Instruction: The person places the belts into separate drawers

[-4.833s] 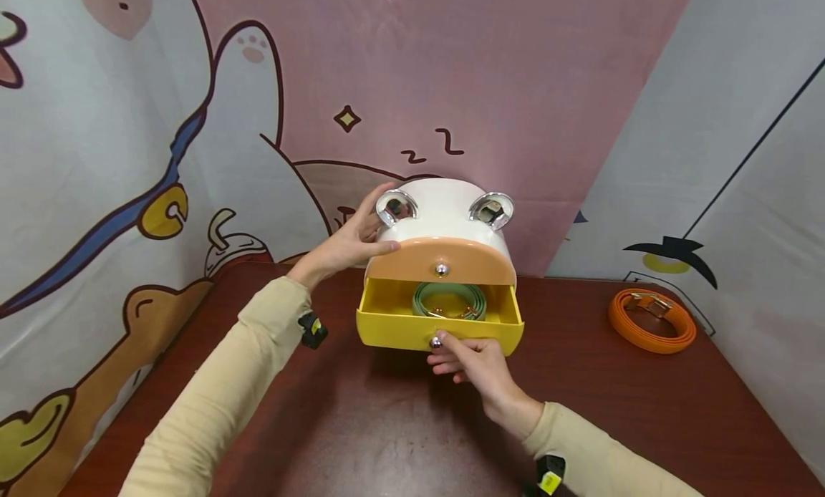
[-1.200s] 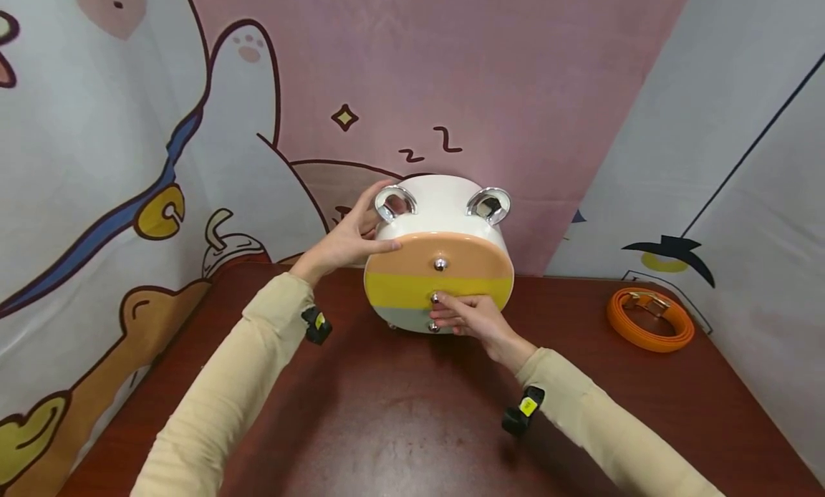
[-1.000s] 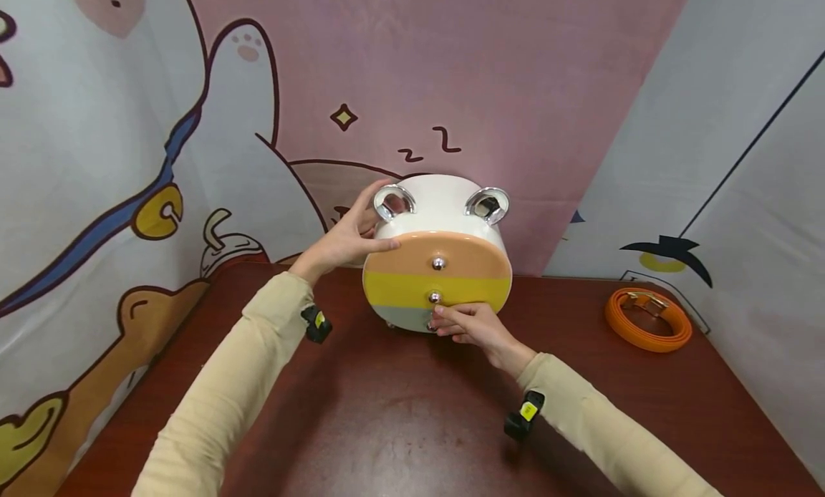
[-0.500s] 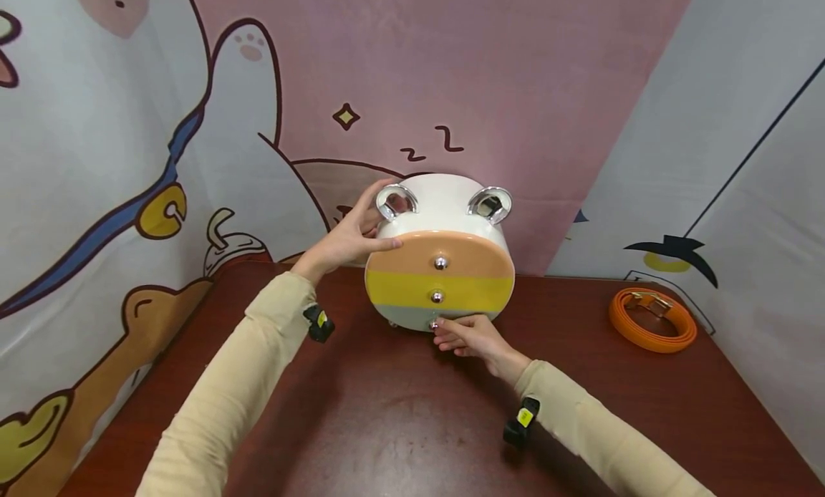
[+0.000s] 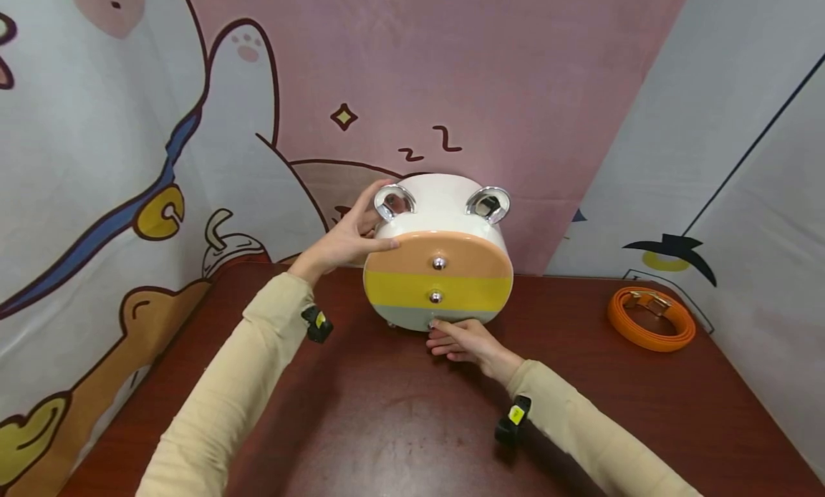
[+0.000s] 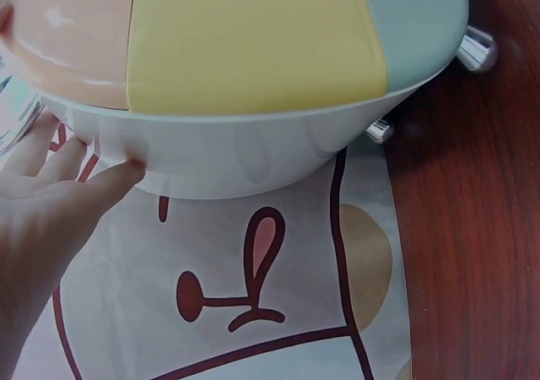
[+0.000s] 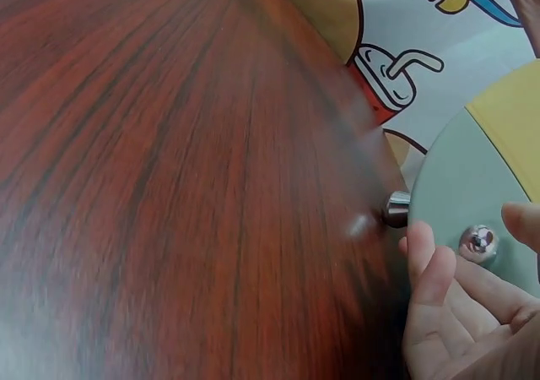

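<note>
A small drawer cabinet (image 5: 440, 203), white with silver ears, stands on the table with all three coloured fronts flush. My left hand (image 5: 344, 243) grips its upper left side, thumb on the peach front (image 5: 473, 253) and fingers behind the silver ear. In the left wrist view, those fingertips (image 6: 126, 173) press the white side wall. My right hand (image 5: 473, 345) is at the bottom grey-green drawer front (image 5: 404, 316). Its thumb and index finger flank the lowest silver knob (image 7: 478, 243), while the other fingers curl below.
An orange coiled belt (image 5: 652, 319) lies at the right of the table (image 5: 387, 425). A cartoon-printed cloth (image 5: 490, 74) hangs behind. The cabinet stands on short silver feet (image 6: 478, 49) close to the back edge.
Earlier the yellow drawer stood pulled out with a green coiled belt inside; now it is flush. My right hand has dropped from the middle knob to the lowest. The left hand stays put.
</note>
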Demonstrator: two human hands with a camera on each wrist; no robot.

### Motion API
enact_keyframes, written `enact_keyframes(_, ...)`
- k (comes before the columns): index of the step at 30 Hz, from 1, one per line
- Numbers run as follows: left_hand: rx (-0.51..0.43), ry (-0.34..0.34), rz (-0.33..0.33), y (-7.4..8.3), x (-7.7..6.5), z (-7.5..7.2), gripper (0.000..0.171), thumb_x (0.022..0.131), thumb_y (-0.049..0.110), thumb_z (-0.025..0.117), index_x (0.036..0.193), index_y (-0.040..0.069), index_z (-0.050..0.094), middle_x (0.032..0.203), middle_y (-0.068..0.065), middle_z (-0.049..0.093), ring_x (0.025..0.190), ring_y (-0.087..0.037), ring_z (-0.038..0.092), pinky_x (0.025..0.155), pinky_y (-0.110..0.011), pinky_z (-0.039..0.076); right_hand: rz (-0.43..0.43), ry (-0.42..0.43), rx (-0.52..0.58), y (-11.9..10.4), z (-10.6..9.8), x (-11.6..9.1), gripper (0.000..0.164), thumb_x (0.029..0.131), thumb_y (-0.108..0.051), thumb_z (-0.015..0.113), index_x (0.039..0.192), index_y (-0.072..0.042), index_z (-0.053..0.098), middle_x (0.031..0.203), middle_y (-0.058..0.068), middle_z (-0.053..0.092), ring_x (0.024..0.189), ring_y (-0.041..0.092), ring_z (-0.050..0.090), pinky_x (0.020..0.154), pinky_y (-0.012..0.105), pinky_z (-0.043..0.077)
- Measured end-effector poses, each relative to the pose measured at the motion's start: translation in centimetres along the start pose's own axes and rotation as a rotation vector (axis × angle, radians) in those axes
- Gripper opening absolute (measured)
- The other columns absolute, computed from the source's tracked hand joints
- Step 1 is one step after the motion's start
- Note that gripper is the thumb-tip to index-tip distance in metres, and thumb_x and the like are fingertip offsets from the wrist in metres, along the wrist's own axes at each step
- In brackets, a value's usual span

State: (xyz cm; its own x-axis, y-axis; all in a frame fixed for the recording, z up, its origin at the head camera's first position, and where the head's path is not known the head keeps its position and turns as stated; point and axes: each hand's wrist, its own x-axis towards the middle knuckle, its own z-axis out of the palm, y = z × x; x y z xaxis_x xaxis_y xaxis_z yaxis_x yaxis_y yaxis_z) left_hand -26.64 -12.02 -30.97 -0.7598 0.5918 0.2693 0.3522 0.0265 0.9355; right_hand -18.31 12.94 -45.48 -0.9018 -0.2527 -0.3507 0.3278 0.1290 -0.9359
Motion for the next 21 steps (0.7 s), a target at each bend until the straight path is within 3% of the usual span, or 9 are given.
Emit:
enact_keyframes(5,-0.005,0.000,-0.015,-0.1,0.1,0.0,0.095,0.086,-0.002,0.071,0.151,0.038,0.016,0.142,-0.007,0.048,0.123,-0.025,0.051,0.096,-0.042,0.043,0.035,0.006,0.030,0.3,0.6,0.6,0.056,0.094,-0.042,0.061,0.117,0.009,0.064,0.104,0.015,0.070,0.087,0.018,0.070,0.068,0.023,0.052)
enact_keyframes(12,-0.010,0.000,-0.031,0.0,0.1,0.0,0.097,0.086,-0.001,0.072,0.154,0.033,0.011,0.142,-0.007,0.049,0.124,-0.026,0.051,0.096,-0.045,0.043,0.035,-0.010,0.104,0.3,1.3,1.1,0.057,0.097,-0.040,0.057,0.123,0.010,0.059,0.113,0.017,0.067,0.088,0.015,0.069,0.063,0.019,0.050)
enact_keyframes(21,-0.012,0.005,-0.035,0.0,-0.1,0.0,0.096,0.086,-0.001,0.072,0.152,0.038,0.014,0.141,-0.008,0.050,0.121,-0.027,0.052,0.094,-0.043,0.045,0.012,0.003,0.135,0.8,1.5,1.1,0.054,0.096,-0.040,0.058,0.120,0.008,0.062,0.108,0.015,0.069,0.084,0.013,0.068,0.064,0.020,0.049)
